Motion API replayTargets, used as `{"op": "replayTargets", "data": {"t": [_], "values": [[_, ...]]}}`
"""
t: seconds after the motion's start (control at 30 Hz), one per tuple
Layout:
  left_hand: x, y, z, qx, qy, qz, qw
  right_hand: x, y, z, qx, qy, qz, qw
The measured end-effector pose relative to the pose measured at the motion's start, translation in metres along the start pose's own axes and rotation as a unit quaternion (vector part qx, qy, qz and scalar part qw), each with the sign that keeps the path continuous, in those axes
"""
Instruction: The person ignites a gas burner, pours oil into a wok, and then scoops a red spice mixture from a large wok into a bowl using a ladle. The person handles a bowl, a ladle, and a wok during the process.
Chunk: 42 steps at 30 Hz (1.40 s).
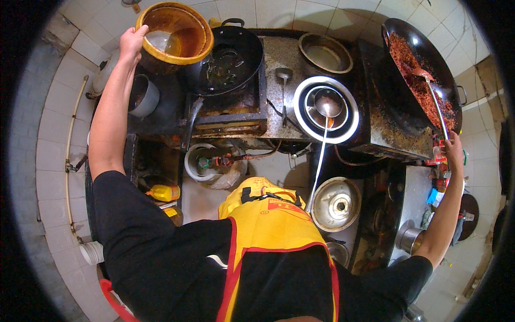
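At the upper left, my left hand grips the rim of a yellow-brown basin, thumb over the edge. The basin is tilted, and a little liquid shows inside. Behind and beside it a black wok sits on the stove with dark liquid in its bottom. Far to the right, my right hand holds the long metal handle of a ladle or wok spatula. The tool's head rests in a reddish, crumbly food mixture inside a large, steeply tilted wok.
Between the woks are a metal bowl, a short ladle, and nested bowls with a long-handled ladle across them. A grey pot stands left. Below are a bucket, a metal lid and a yellow bottle.
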<state>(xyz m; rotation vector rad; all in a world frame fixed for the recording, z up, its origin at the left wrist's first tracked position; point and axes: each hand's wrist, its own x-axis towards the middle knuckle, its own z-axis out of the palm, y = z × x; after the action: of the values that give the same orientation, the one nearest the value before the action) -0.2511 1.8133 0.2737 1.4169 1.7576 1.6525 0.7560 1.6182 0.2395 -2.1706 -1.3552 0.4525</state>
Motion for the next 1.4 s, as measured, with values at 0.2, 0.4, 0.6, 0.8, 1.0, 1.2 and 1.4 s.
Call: {"op": "replayTargets", "data": {"t": [0.2, 0.4, 0.6, 0.8, 1.0, 1.2, 1.4], "values": [[0.007, -0.005, -0.001, 0.029, 0.010, -0.002, 1.000, -0.002, -0.007, -0.001, -0.018, -0.001, 0.015, 1.000], [0.008, -0.003, -0.002, 0.021, 0.006, -0.016, 1.000, -0.002, -0.001, -0.001, -0.026, 0.010, -0.005, 1.000], [0.007, 0.000, -0.003, 0.013, 0.003, -0.010, 1.000, 0.012, 0.015, -0.004, -0.071, 0.016, -0.066, 0.995], [0.009, -0.004, -0.007, 0.020, 0.004, -0.020, 1.000, 0.003, 0.003, -0.002, -0.030, -0.007, -0.005, 1.000], [0.014, -0.011, -0.010, 0.036, 0.001, -0.016, 0.999, 0.002, -0.001, -0.004, -0.047, 0.006, -0.008, 0.999], [0.008, -0.004, -0.008, 0.029, -0.007, 0.002, 1.000, 0.006, 0.003, -0.005, -0.021, -0.004, 0.004, 1.000], [-0.004, 0.015, -0.007, 0.079, -0.014, 0.040, 0.996, 0.000, -0.003, -0.004, -0.023, 0.002, 0.004, 1.000]]}}
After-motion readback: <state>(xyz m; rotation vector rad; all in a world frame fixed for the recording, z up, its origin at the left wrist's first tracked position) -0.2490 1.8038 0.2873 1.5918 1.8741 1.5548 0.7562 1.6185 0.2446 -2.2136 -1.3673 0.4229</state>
